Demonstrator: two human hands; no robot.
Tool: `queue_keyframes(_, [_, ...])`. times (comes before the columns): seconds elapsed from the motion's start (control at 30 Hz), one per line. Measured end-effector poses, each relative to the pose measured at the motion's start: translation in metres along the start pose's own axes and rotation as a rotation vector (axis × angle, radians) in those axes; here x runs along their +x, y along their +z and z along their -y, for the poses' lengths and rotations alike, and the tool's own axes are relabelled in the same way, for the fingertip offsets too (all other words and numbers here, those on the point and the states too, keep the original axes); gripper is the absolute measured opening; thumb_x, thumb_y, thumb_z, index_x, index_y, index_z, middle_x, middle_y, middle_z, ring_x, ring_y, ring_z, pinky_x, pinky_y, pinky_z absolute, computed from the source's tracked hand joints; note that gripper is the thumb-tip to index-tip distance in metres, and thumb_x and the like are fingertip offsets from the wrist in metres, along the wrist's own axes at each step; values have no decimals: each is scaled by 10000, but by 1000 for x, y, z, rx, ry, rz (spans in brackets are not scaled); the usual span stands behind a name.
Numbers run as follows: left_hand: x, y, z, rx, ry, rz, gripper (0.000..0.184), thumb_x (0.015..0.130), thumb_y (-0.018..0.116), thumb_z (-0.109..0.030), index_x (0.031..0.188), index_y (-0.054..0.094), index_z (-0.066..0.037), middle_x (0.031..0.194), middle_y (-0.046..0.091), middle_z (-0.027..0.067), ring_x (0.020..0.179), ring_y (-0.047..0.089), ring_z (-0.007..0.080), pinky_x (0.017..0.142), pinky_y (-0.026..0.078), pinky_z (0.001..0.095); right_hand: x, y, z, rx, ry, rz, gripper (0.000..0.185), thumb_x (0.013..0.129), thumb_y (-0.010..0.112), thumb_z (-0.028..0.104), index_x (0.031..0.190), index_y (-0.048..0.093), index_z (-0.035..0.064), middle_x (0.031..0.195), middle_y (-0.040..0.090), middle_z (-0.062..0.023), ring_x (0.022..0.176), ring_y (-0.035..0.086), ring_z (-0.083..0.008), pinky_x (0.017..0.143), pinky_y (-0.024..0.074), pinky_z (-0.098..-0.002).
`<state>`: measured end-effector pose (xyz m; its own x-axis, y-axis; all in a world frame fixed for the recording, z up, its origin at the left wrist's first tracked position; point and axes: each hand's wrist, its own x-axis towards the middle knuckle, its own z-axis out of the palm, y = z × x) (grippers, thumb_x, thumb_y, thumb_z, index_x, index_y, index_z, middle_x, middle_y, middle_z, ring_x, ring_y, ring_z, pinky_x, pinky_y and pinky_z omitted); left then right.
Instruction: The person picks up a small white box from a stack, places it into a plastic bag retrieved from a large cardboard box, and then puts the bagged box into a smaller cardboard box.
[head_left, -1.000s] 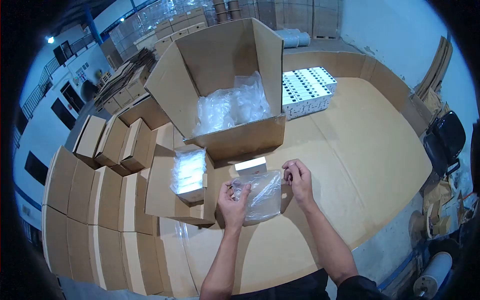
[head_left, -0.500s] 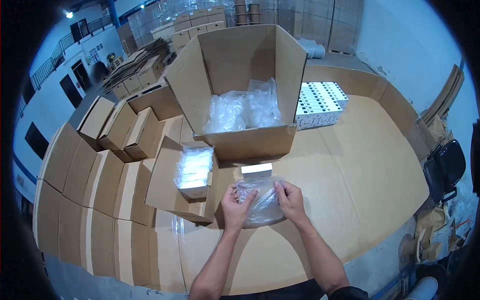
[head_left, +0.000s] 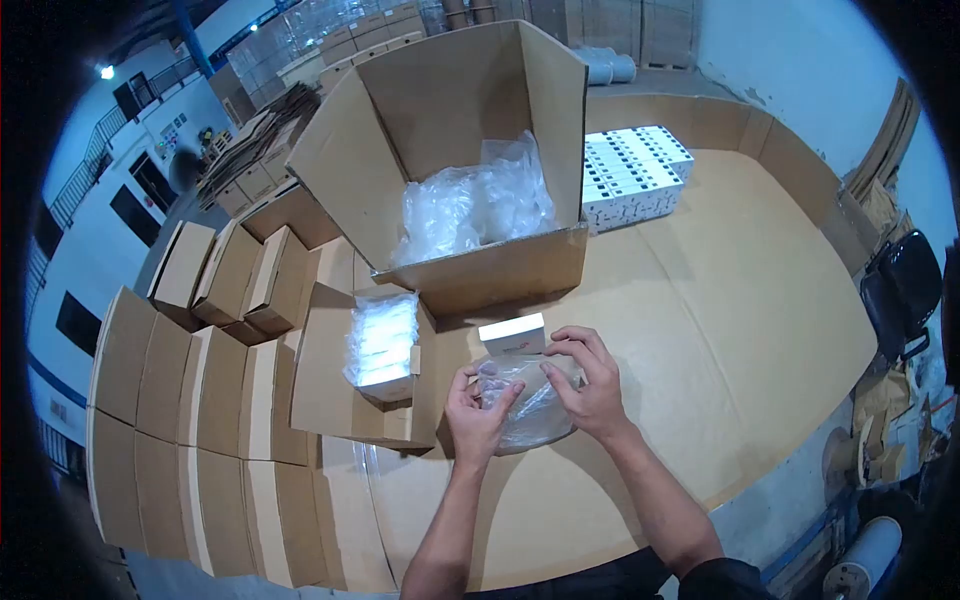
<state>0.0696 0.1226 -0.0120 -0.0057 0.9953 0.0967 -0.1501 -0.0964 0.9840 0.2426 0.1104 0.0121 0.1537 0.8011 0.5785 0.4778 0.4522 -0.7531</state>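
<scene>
A clear plastic bag (head_left: 530,415) is stretched between my two hands above the table. My left hand (head_left: 478,415) pinches its left side between thumb and fingers. At the upper right of the bag, my right hand (head_left: 588,385) has its thumb against the plastic and its fingers apart, the fingertips near a small white box (head_left: 513,335). That box stands on the table just beyond the bag. To the left, an open carton (head_left: 325,385) holds a stack of plastic-wrapped items (head_left: 384,340).
A large open carton (head_left: 480,280) with clear bags (head_left: 470,205) stands behind. Several white boxes (head_left: 635,175) are stacked right of it. Rows of brown cartons (head_left: 220,400) line the left. A raised cardboard edge (head_left: 700,120) borders the table (head_left: 740,330); a black chair (head_left: 900,290) stands right.
My right hand first came down onto the bag's right side, then its fingers lifted and spread toward the white box. My left hand keeps its pinch. The camera view has shifted.
</scene>
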Motion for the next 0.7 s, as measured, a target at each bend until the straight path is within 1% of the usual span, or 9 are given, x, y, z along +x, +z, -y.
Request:
queue_keyframes(0.1, [0, 0, 1, 11, -3, 0, 436, 818, 825, -15, 1144, 535, -9, 966, 729, 129, 860, 708, 142, 732, 565, 234, 0, 0, -2, 47, 36, 3, 164, 811, 739, 10, 965, 686, 18, 1121, 626, -129, 1066, 623, -292, 912, 515, -385])
queue_keyframes(0.17, [-1, 0, 0, 17, -15, 3, 435, 819, 825, -14, 1143, 535, -10, 961, 729, 127, 857, 708, 142, 731, 564, 234, 1, 0, -2, 17, 8, -15, 124, 813, 728, -17, 924, 686, 15, 1110, 644, -133, 1054, 645, -275, 893, 521, -378])
queue_keyframes(0.33, [0, 1, -1, 15, -34, -5, 437, 817, 827, -15, 1140, 533, -8, 945, 730, 122, 850, 709, 142, 726, 563, 233, 3, -2, -1, 7, 8, 2, 142, 803, 745, -8, 932, 697, 27, 1090, 644, -115, 1060, 622, -280, 904, 515, -389])
queue_keyframes(0.4, [0, -1, 0, 73, -35, 0, 441, 812, 831, -19, 1138, 534, -8, 949, 726, 122, 851, 710, 145, 726, 563, 233, 2, -3, 0, -4, 12, 12, 136, 800, 750, -5, 923, 704, 30, 1092, 647, -112, 1056, 622, -278, 898, 515, -389])
queue_keyframes(0.47, [0, -2, -1, 81, -51, -2, 451, 815, 829, -30, 1159, 537, -14, 969, 718, 117, 860, 701, 146, 729, 559, 243, 3, -4, 0, -12, -36, -19, 143, 778, 772, -1, 905, 721, 39, 1085, 654, -103, 1016, 618, -267, 867, 518, -379])
queue_keyframes(0.53, [2, -1, 1, 85, -53, -1, 461, 818, 828, -41, 1179, 540, -21, 990, 710, 113, 870, 692, 146, 732, 554, 254, 2, -5, 1, -13, -21, -10, 144, 774, 781, -1, 901, 734, 47, 1088, 661, -97, 1012, 622, -251, 842, 520, -368])
queue_keyframes(0.6, [2, -2, 5, 57, -19, -6, 434, 813, 832, -32, 1135, 540, -11, 965, 712, 120, 848, 709, 152, 718, 566, 240, 2, -5, 1, -13, 2, 2, 146, 770, 790, -1, 898, 747, 55, 1090, 667, -92, 1009, 625, -235, 817, 522, -357])
queue_keyframes(0.67, [3, -3, 5, 86, -41, -16, 434, 814, 832, -36, 1134, 540, -12, 960, 714, 120, 845, 707, 150, 716, 565, 241, 3, -6, -1, -60, -95, -5, 179, 749, 806, -3, 906, 761, 71, 1083, 669, -84, 975, 618, -231, 786, 516, -348])
queue_keyframes(0.7, [2, -3, 4, 114, -62, -24, 434, 815, 832, -39, 1134, 540, -12, 955, 716, 120, 841, 705, 148, 714, 565, 242, 2, -6, -1, -57, -88, -2, 179, 749, 806, -3, 906, 761, 71, 1083, 669, -84, 975, 618, -231, 786, 516, -348])
